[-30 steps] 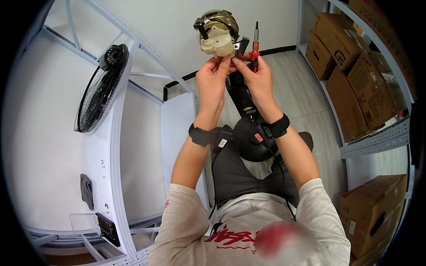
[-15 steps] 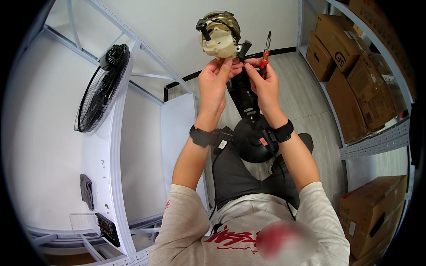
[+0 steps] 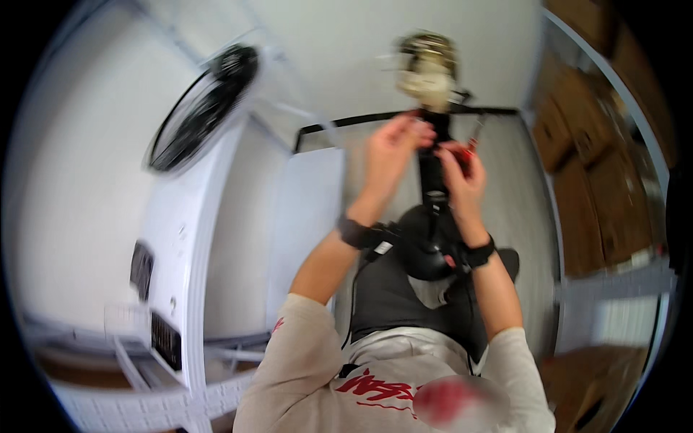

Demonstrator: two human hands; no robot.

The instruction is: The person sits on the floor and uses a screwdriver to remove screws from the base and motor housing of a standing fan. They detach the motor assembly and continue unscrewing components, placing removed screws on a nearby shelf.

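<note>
The picture is blurred by motion. In front of me stands a fan's black pole [image 3: 433, 177] on a round black base [image 3: 427, 268]. The opened fan motor [image 3: 427, 68], with a cream-coloured housing, sits on top of it. My left hand [image 3: 393, 151] is left of the pole, just below the motor, its fingers pinched together; what they hold, if anything, is too smeared to name. On the pole's right side, my right hand [image 3: 464, 180] is closed around a red-handled screwdriver [image 3: 473, 141], its metal shaft pointing up and away.
To the left, a white shelf [image 3: 184, 209] bears a black fan grille with blades [image 3: 206, 108], a dark grey cloth [image 3: 141, 268], small metal parts and a black case of bits [image 3: 165, 340]. Cardboard boxes [image 3: 588, 173] fill the rack on the right. Black straps with devices circle both wrists.
The whole view has shifted, so the shelf and fan stand appear farther right. My left hand has come away from the motor housing and now sits lower. The screwdriver stays in my right hand.
</note>
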